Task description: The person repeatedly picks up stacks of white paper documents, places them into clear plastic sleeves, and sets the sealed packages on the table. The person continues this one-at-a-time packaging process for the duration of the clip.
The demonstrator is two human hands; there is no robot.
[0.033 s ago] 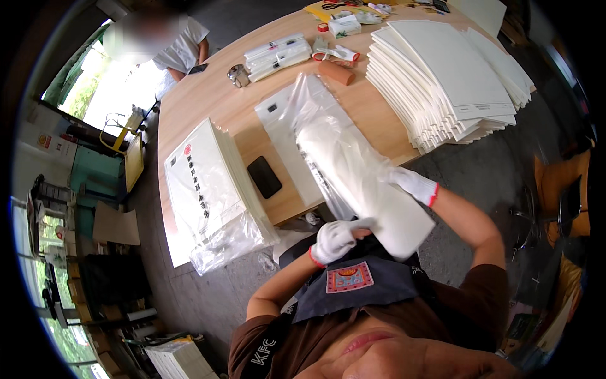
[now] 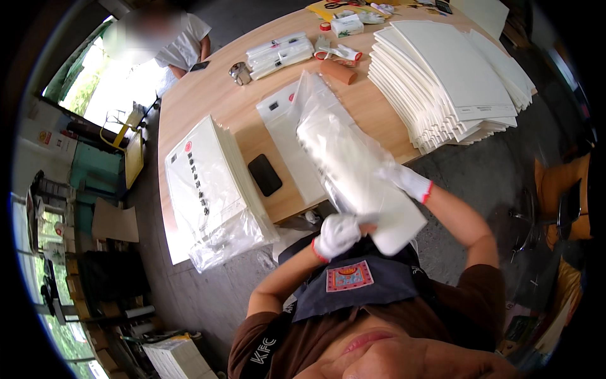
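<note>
I hold a clear plastic bag at a slant over the table's near edge. Inside it lies a white file folder, whose near end sticks out of the bag's mouth. My left hand, in a white glove with bare fingertips, is closed on the bag's near left edge. My right hand, gloved too, grips the bag's right side; its fingertips are slightly blurred. Beneath the bag, a flat white folder rests on the table. To the left lies a stack of bagged white folders.
A black phone sits beside the left stack. A tall fanned stack of white folders fills the table's right side. At the far side are bundled plastic bags, a metal cup and a brown block. Another person sits far left.
The bag has slid further down over the white folder, so less of the folder's near end sticks out. Both hands have shifted slightly with it.
</note>
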